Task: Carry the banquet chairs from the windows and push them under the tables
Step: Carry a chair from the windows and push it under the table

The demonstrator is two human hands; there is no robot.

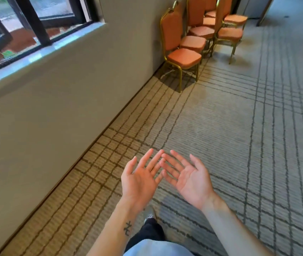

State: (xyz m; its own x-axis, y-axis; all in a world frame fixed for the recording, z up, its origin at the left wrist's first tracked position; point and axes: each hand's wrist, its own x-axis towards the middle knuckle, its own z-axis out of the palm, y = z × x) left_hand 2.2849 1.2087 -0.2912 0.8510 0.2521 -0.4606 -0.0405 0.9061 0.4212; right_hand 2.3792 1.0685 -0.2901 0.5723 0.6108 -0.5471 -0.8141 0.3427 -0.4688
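The floor (220, 126) has a grey and tan carpet with dark crossing lines. On it, near the wall under the window, orange chairs (183, 58) with gold legs stand close together.

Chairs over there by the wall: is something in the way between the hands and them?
Nothing visible is. The left hand and right hand are open and hold nothing, and only carpet lies between them and the nearest chair, which stands beside the wall.

left hand (139, 179): palm up, fingers straight | right hand (187, 177): same, fingertips touching
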